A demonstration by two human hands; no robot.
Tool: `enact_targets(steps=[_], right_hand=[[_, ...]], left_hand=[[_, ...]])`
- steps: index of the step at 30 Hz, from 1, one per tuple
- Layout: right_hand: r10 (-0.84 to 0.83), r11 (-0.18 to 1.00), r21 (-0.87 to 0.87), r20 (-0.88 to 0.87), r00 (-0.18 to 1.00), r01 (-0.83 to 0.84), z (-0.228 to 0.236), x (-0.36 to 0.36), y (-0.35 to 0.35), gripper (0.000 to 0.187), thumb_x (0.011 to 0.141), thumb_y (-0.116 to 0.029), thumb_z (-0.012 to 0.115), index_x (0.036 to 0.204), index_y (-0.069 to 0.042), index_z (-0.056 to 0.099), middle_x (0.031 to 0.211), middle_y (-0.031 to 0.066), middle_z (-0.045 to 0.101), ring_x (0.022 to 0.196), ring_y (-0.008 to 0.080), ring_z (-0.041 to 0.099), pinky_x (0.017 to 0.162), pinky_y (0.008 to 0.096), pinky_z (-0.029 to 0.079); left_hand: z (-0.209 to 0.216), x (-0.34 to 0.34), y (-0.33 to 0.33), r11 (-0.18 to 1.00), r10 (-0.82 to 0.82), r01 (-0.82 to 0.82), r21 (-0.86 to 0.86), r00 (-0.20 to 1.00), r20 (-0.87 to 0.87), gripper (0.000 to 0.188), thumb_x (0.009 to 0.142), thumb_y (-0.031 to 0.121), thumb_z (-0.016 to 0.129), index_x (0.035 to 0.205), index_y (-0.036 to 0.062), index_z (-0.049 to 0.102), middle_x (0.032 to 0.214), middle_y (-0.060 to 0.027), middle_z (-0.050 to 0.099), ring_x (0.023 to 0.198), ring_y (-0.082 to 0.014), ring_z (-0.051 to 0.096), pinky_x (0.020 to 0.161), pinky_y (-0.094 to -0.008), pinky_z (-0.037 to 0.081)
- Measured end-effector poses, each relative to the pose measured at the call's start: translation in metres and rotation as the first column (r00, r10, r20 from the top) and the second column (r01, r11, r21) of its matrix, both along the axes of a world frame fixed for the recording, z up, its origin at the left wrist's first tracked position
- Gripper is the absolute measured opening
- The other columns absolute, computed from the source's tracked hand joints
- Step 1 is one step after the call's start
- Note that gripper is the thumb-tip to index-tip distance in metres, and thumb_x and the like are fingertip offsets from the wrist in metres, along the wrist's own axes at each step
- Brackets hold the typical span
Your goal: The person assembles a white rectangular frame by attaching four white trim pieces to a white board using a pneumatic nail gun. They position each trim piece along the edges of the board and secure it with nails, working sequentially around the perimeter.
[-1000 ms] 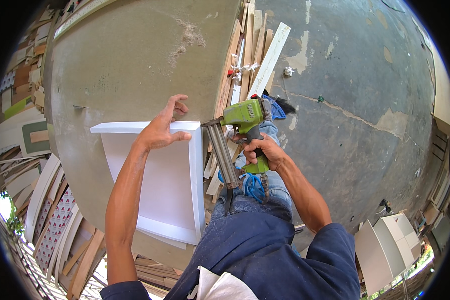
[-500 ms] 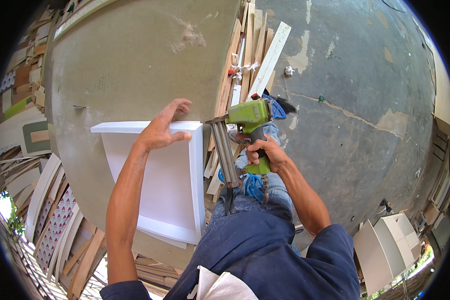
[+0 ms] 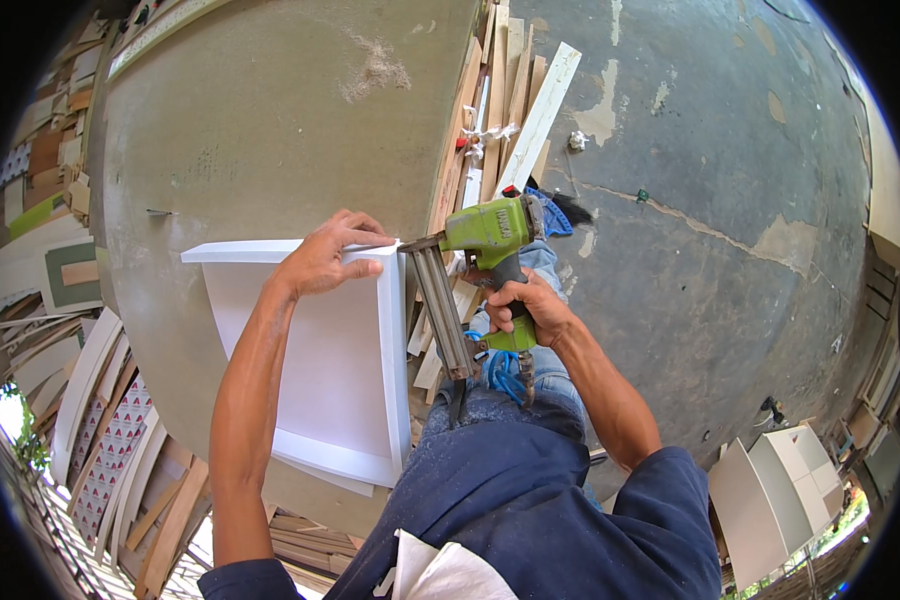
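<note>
A white shallow box frame, like a drawer (image 3: 335, 360), lies on the tabletop in front of me to the left. My left hand (image 3: 328, 254) pinches its far rim close to the right corner, thumb inside and fingers over the outer face. In my right hand (image 3: 528, 308) is a green nail gun (image 3: 490, 232), gripped by its black handle. Its nose meets the box's far right corner, beside my left fingertips. The long metal magazine (image 3: 440, 305) slants down toward my waist. A coiled blue hose (image 3: 505, 375) hangs below the grip.
Long wood strips (image 3: 500, 110) lie beyond the nail gun, along the right side of the worktable (image 3: 250, 130). A blue brush (image 3: 555, 212) with dark bristles is near them. Board offcuts (image 3: 90, 400) are stacked at the left, and pale panels (image 3: 775, 490) stand at the lower right.
The nail gun has moved slightly left, bringing its nose against the box corner. My left fingers have come down onto the far rim.
</note>
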State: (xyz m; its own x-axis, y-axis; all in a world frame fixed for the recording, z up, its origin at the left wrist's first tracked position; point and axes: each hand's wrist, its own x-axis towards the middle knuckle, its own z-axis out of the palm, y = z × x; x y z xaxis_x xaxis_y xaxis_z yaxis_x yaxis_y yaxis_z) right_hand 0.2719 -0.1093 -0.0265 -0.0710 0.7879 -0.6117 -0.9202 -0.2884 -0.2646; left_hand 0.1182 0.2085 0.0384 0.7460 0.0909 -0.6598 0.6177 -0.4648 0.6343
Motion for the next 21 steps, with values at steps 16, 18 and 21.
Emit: enact_targets(steps=[16, 18, 21], right_hand=[[-0.02, 1.0, -0.011, -0.044, 0.999, 0.02, 0.0, -0.003, 0.0, 0.036, 0.087, -0.005, 0.064, 0.122, 0.001, 0.063, 0.065, 0.0032, 0.055, 0.051, 0.0145, 0.055, 0.067, 0.0365, 0.058], [-0.039, 0.999, -0.024, -0.032, 0.999, 0.039, 0.001, -0.003, -0.002, 0.034, 0.087, -0.006, 0.064, 0.121, 0.001, 0.063, 0.065, 0.0034, 0.055, 0.051, 0.0151, 0.055, 0.067, 0.0376, 0.058], [-0.071, 0.997, -0.032, 0.027, 0.997, 0.072, 0.008, 0.004, -0.003, 0.032, 0.088, -0.007, 0.063, 0.119, 0.001, 0.062, 0.065, 0.0041, 0.055, 0.052, 0.0162, 0.055, 0.068, 0.0393, 0.058]], left_hand=[[0.007, 0.002, -0.004, 0.991, 0.133, -0.133, -0.001, 0.991, 0.028, 0.094, 0.072, 0.041, 0.091, 0.153, 0.0188, 0.047, 0.138, -0.0157, 0.059, 0.136, -0.0335, 0.054, 0.118, -0.0513, 0.043], [0.008, 0.003, -0.005, 0.989, 0.145, -0.145, -0.007, 0.988, 0.056, 0.093, 0.073, 0.037, 0.091, 0.153, 0.0191, 0.047, 0.139, -0.015, 0.058, 0.136, -0.0337, 0.054, 0.118, -0.05, 0.042], [0.007, 0.0, -0.007, 0.991, 0.136, -0.136, -0.014, 0.974, 0.179, 0.076, 0.074, 0.036, 0.088, 0.142, 0.0157, 0.06, 0.133, -0.016, 0.063, 0.131, -0.0334, 0.057, 0.115, -0.0486, 0.044]])
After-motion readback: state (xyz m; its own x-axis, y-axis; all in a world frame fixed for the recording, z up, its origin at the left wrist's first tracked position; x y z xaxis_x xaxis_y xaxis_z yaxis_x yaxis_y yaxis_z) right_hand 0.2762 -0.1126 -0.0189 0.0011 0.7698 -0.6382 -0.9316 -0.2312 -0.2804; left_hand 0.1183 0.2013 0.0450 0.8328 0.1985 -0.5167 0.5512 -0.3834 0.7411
